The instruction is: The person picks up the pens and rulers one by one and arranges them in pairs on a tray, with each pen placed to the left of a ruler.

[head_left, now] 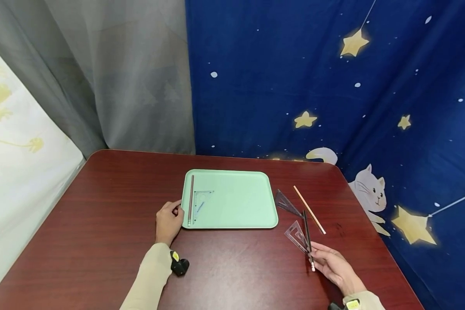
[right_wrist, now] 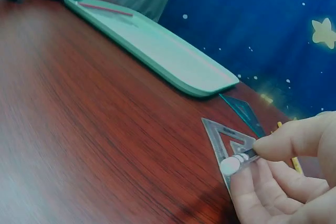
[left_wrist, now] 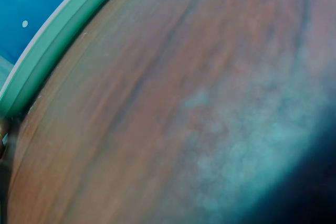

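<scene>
A light green tray (head_left: 240, 200) lies on the table, with a reddish pencil (head_left: 191, 200) and a clear set square (head_left: 201, 204) along its left side. My left hand (head_left: 169, 221) holds the tray's left rim between thumb and fingers. To the right of the tray, my right hand (head_left: 333, 265) pinches a black pencil (head_left: 307, 237) near its white eraser end (right_wrist: 231, 165). Another clear set square (head_left: 296, 237) reaches under the fingers of that hand; whether they grip it too cannot be told. A dark-tinted set square (head_left: 288, 203) lies by the pencil's far end.
A light wooden pencil (head_left: 310, 211) lies slantwise on the reddish-brown table (head_left: 100, 241), right of the black one. Grey curtain (head_left: 139, 77) and blue star-patterned cloth (head_left: 263, 86) hang behind the table. White cloth (head_left: 19, 150) hangs at the left.
</scene>
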Action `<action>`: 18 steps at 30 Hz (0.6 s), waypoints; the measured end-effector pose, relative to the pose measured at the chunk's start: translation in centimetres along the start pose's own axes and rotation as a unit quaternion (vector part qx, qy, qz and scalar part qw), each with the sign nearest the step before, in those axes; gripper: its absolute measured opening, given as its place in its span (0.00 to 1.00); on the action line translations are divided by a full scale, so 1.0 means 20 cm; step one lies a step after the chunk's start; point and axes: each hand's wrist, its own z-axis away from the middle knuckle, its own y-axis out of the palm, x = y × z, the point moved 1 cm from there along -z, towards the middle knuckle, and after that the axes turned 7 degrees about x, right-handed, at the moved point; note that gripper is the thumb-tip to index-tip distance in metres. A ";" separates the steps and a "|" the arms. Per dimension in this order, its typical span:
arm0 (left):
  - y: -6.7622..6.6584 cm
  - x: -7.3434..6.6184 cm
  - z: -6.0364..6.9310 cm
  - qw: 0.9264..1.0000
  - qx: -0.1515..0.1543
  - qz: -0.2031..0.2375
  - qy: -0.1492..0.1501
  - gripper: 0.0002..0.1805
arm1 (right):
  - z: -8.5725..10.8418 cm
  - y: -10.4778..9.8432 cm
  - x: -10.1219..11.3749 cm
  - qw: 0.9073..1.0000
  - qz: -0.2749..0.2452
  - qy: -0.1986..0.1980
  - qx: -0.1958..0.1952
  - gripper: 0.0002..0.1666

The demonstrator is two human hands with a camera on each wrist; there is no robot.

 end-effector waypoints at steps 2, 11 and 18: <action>0.00 0.00 0.00 1.000 0.000 0.001 0.000 0.15 | -0.01 0.01 0.00 1.000 -0.021 -0.001 0.012 0.24; 0.00 -0.01 0.00 1.000 0.003 0.004 -0.005 0.15 | -0.02 0.04 0.01 0.998 -0.056 -0.014 0.028 0.26; 0.00 0.00 0.00 1.000 0.000 0.003 0.000 0.15 | -0.04 0.06 0.02 0.996 -0.061 -0.026 0.053 0.26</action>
